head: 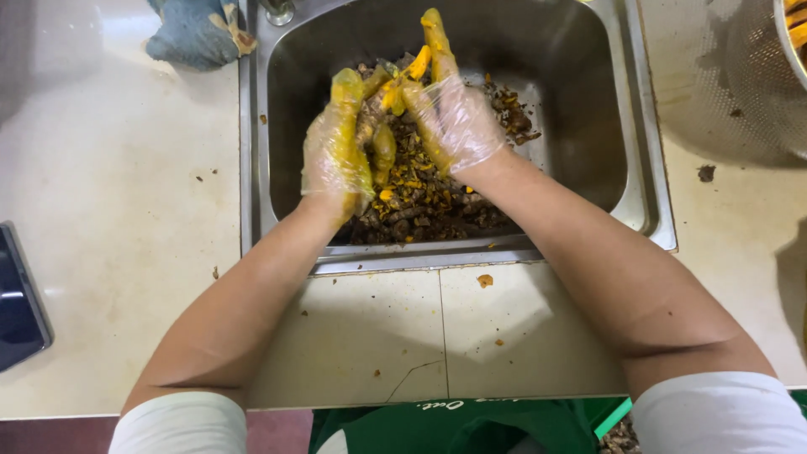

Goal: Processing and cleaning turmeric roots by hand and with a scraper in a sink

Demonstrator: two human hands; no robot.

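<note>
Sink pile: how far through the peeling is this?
Looks partway. Done: brown peelings and orange scraps already heaped in the steel sink; some orange pieces show in the metal bowl at top right. In hand: the gloved left hand and right hand work an orange root between them. How many unpeeled pieces are left can't be seen.

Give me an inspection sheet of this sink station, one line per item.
Surface: pale tiled counter, specked with dark crumbs and an orange scrap.
Job's things: steel sink holding a heap of dark peelings with orange bits; an orange root piece held between both hands.
Clutter: blue cloth at the sink's corner; dark flat device at the left edge; metal colander at right.
Grippers: left hand and right hand in thin clear gloves, stained yellow, fingers closed on the piece.
Cables: nothing seen.
Surroundings: green apron, white sleeves.
</note>
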